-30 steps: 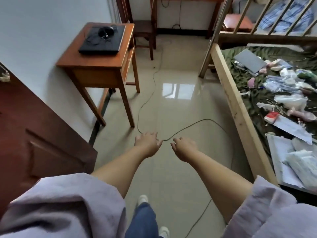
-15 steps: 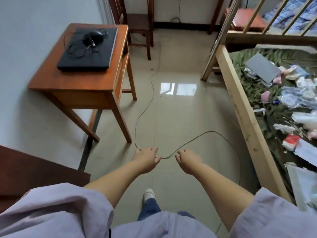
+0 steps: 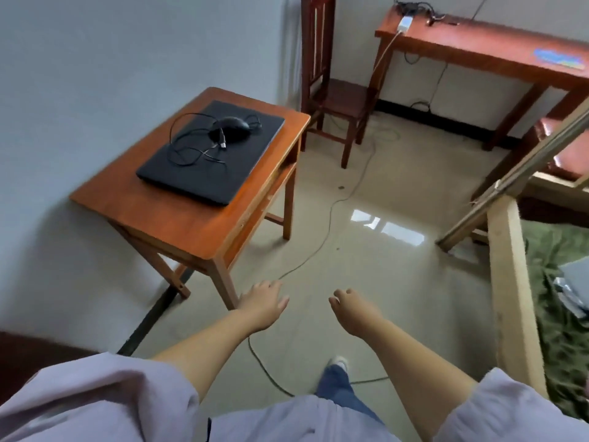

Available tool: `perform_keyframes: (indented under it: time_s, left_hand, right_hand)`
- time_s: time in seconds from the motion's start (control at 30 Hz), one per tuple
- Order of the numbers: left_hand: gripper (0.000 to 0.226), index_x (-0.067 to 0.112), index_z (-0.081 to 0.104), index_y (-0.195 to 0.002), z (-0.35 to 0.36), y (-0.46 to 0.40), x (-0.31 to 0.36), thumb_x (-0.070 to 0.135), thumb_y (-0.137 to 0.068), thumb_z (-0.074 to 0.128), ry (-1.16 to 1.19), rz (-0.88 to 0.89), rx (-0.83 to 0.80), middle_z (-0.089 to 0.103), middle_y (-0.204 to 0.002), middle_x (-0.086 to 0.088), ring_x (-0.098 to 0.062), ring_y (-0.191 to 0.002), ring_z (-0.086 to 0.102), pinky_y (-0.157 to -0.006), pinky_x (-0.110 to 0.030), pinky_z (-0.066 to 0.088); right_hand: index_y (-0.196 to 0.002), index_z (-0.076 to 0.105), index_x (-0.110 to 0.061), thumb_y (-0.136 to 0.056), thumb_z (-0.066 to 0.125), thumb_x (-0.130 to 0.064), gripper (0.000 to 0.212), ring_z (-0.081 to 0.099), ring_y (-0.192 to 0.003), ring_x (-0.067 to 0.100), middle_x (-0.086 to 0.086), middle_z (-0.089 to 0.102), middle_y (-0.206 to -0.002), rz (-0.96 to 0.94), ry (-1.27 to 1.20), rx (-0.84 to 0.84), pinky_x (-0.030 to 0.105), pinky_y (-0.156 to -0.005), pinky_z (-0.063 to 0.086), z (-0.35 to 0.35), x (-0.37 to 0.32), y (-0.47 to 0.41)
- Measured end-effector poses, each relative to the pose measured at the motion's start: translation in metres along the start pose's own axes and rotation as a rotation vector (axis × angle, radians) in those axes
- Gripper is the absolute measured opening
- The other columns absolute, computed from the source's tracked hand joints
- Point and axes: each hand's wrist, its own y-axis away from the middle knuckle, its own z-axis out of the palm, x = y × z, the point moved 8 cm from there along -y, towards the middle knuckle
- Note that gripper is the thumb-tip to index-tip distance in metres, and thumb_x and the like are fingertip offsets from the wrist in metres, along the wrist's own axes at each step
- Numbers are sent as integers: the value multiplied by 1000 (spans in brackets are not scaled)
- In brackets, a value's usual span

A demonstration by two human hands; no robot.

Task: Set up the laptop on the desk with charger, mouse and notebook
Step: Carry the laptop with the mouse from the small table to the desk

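Closed black laptop (image 3: 212, 153) lies on the counter (image 3: 178, 223) at 11 o'clock, wired mouse (image 3: 232, 126) on its lid; left hand (image 3: 263, 303) grip apart, right hand (image 3: 352, 309) grip loosely curled, both empty

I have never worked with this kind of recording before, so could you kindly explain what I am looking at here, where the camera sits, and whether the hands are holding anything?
There is no machine here: a person wears one wide-angle camera on the head, looking forward and down, so you see their own arms reaching out. The left hand is open with fingers spread, and the right hand is loosely curled; both hang over the floor and hold nothing. Ahead on the left stands a small orange-brown wooden desk. On it lies a closed black laptop, and on the lid rests a black wired mouse with its thin cable loosely looped. A thin cable on the pale tiled floor trails between the desk and the person's feet. I see no notebook on the desk.
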Motion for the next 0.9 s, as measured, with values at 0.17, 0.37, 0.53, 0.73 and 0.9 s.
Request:
perform_keyframes:
  time_s: [0.17, 0.37, 0.53, 0.73, 0.9]
  left_hand:
    - [46, 15, 40, -129, -32, -49, 18, 44, -94, 32, 160, -193, 28, 48, -134, -13, -31, -123, 42, -101, -47, 39]
    - [46, 18, 35, -134, -87, -93, 14, 43, -95, 32, 315, -298, 151, 42, -141, -10, -28, -128, 39, -104, -48, 37]
    - [40, 19, 46, -127, -158, -115, -22, 40, -95, 34, 391, -369, 414, 51, -130, -5, -25, -119, 47, -97, -43, 43]
    - [34, 15, 50, -72, -229, -102, -100, 32, -97, 34, 422, -613, 696, 55, -77, -1, -28, -76, 56, -59, -33, 38]
    - [39, 17, 37, -61, -234, -85, -161, 30, -98, 31, 507, -907, 748, 45, -68, -2, -31, -73, 54, -57, -32, 32]
  right_hand:
    - [-123, 46, -15, -99, 24, -32, 37, 53, -107, 30, 10, 51, -119, -168, 158, 13, 37, -79, 44, -85, 24, -76]
    - [-128, 43, -17, -99, 26, -27, 35, 52, -108, 27, 8, 50, -124, -380, 329, 29, 38, -80, 50, -158, -10, -166]
    - [-124, 47, -16, -97, 33, -23, 31, 55, -102, 26, 7, 55, -116, -558, 408, 116, 37, -75, 51, -217, -90, -236]
    - [-81, 44, -14, -97, 27, -19, 24, 50, -86, 24, 0, 45, -78, -730, 332, 154, 39, -66, 48, -276, -180, -289]
    - [-63, 35, -20, -96, 28, -23, 35, 47, -69, 24, -2, 42, -69, -727, 207, 227, 32, -51, 36, -320, -215, -338]
